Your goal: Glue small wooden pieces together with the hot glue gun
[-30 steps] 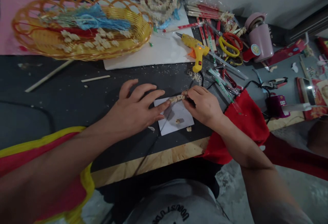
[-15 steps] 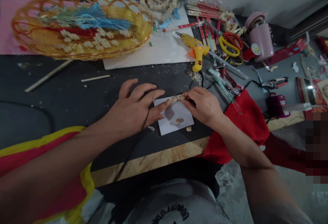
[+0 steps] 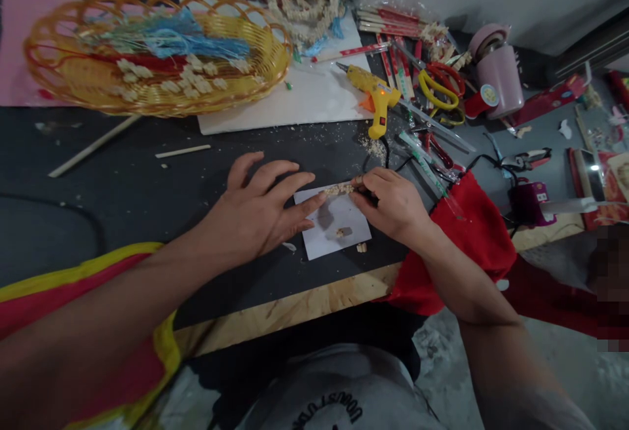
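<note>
A short strip of small pale wooden beads [image 3: 339, 189] lies across the top edge of a white paper square [image 3: 335, 225] on the dark table. My right hand [image 3: 392, 205] pinches the strip's right end, fingers closed. My left hand [image 3: 260, 208] rests flat with spread fingers, one fingertip touching the strip's left end. Two loose bead pieces [image 3: 344, 231] lie on and beside the paper.
A yellow woven basket [image 3: 275, 66] with tassels and beads stands at the back left. A yellow glue gun [image 3: 374, 97], scissors [image 3: 441, 86], chopstick packets, a pink cup [image 3: 498, 71] and red cloth [image 3: 472, 236] crowd the right. A white board [image 3: 314, 102] lies behind.
Both hands stay almost still on the bead strip. A thin dark cord that hung in front of the table edge has swung away to the left.
</note>
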Demonstrator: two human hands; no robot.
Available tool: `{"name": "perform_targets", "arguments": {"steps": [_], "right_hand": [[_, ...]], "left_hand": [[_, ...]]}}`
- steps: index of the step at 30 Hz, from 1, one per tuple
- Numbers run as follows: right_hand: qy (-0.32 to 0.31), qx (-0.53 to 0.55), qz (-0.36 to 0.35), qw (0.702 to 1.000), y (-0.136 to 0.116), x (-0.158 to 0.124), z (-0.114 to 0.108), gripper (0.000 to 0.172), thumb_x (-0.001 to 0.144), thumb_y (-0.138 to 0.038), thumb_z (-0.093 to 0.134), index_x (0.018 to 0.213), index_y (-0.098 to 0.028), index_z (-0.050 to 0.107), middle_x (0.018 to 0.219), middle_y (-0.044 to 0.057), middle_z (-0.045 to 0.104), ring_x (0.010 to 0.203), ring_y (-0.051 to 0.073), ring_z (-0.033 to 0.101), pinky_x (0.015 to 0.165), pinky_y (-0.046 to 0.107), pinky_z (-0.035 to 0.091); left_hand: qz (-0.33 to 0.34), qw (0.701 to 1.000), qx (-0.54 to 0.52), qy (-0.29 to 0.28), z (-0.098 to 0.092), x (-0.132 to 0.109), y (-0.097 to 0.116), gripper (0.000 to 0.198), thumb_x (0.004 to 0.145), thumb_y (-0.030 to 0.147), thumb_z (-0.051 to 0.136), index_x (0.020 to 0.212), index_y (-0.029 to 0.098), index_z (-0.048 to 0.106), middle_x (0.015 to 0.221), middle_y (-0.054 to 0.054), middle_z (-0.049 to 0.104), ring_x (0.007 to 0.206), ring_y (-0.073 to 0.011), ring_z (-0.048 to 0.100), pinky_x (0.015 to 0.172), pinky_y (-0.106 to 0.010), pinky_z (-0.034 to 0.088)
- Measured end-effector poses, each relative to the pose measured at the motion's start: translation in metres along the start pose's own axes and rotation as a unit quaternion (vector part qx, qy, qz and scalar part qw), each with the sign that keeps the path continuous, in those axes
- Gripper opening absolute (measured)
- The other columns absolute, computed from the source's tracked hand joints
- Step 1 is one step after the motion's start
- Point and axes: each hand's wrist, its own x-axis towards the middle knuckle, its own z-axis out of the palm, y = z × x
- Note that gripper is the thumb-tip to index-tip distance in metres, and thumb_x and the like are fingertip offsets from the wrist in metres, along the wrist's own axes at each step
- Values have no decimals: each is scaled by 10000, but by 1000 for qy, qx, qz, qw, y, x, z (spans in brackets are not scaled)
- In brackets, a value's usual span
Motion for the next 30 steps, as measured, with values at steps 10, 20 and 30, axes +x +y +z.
{"name": "perform_targets", "arguments": {"steps": [10,20,30], "right_hand": [[0,-12,17,1000,-4,-1,3,137,941,-263,525,885,-207,636,956,104,690,926,248,634,834,371,509],[8,-44,15,999,-7,-2,4,120,942,-270,540,886,-215,630,940,86,682,902,237,626,815,354,507],[6,19,0,1000,1,-2,1,150,917,-304,610,975,-174,659,897,84,681,839,215,632,785,339,516]], "left_hand": [[-10,1000,-6,-9,-2,1,1,278,978,368,543,1214,312,679,1331,-72,639,1267,-328,526,1106,-589,342],[6,1000,2,-13,-3,0,0,288,983,362,536,1230,297,670,1338,-98,630,1274,-351,522,1087,-606,352],[-4,1000,8,4,1,-1,1,288,945,381,602,1218,319,671,1333,-70,624,1283,-309,503,1146,-563,299]]}}
